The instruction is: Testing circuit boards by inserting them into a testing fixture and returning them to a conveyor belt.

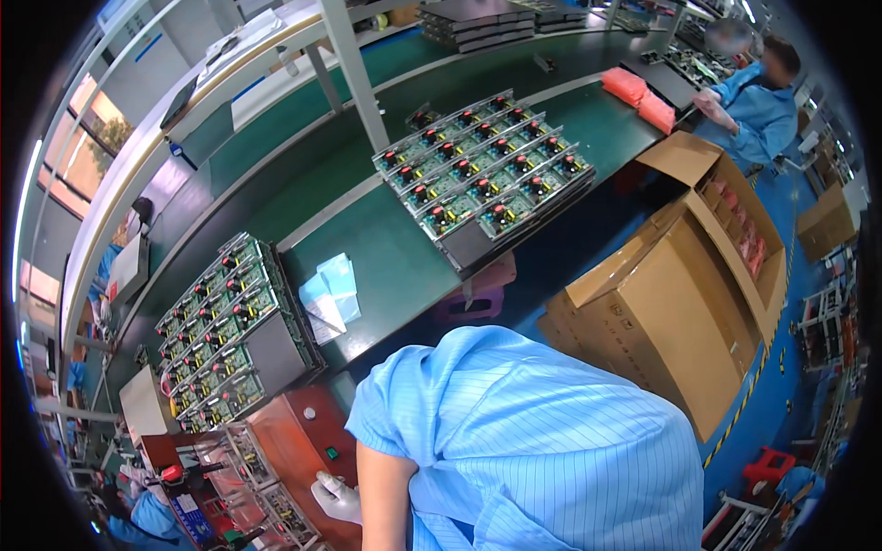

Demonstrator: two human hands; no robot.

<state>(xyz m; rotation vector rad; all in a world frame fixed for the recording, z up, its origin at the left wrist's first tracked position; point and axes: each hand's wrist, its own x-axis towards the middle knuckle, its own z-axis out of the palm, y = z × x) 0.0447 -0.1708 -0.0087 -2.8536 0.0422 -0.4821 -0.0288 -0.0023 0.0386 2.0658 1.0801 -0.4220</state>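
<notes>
A wide blue striped sleeve [542, 432] of mine fills the lower middle. A bare forearm [382, 500], which looks like my right one, runs from it off the lower edge, so my right hand is out of sight. Just left of that forearm, partly hidden by it, is a white-gloved hand, apparently my left hand [340, 499]. Its fingers are curled, and I cannot see what they hold. It is beside a reddish-brown fixture box [303, 445] with a green button [332, 453]. Clear-and-metal fixture frames [243, 459] adjoin the box.
Racks of green circuit boards stand on the green bench, one at left [220, 331], one further right [482, 165]. Papers [333, 285] lie between them. Open cardboard cartons [652, 317] stand at right, pink packs [638, 99] beyond. A co-worker in blue [758, 110] is at far right.
</notes>
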